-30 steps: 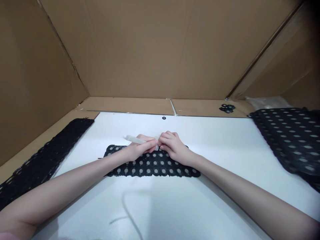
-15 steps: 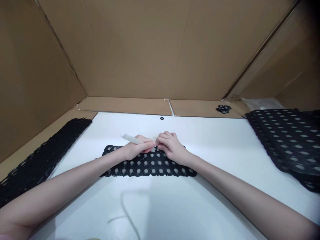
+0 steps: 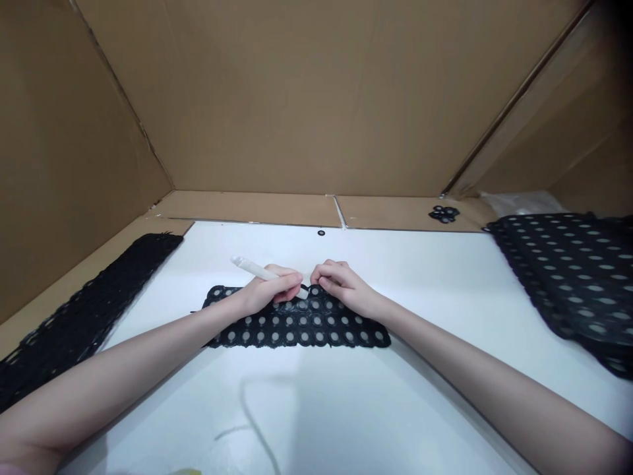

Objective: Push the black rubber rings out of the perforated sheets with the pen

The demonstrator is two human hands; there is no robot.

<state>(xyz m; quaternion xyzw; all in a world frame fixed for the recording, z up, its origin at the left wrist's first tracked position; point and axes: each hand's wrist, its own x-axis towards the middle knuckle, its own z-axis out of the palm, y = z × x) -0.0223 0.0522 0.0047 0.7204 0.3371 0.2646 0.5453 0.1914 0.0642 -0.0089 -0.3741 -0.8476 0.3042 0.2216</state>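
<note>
A black sheet (image 3: 297, 338) with rows of round pale dots and a scalloped edge lies flat on the white tabletop. My left hand (image 3: 271, 289) is closed around a white pen-like tool (image 3: 251, 266). The tool leans up to the left, and its lower end is down at the sheet's far edge. Just to the right, my right hand (image 3: 343, 285) rests on the same edge, with fingers curled and the thumb and forefinger pinching it. A small black piece sticks up between the hands. Both palms cover part of the sheet's far rows.
Stacked black strips (image 3: 93, 303) lie along the left side. A larger pile of dotted black sheets (image 3: 583, 277) stands at the right. Beyond are a small black ring (image 3: 321, 233) and a black dotted scrap (image 3: 444, 214). Cardboard walls (image 3: 306, 99) enclose the table.
My hands have moved slightly apart, the left one drawing the tool a little to the left. A dot and a bit of the sheet's far edge now show between them.
</note>
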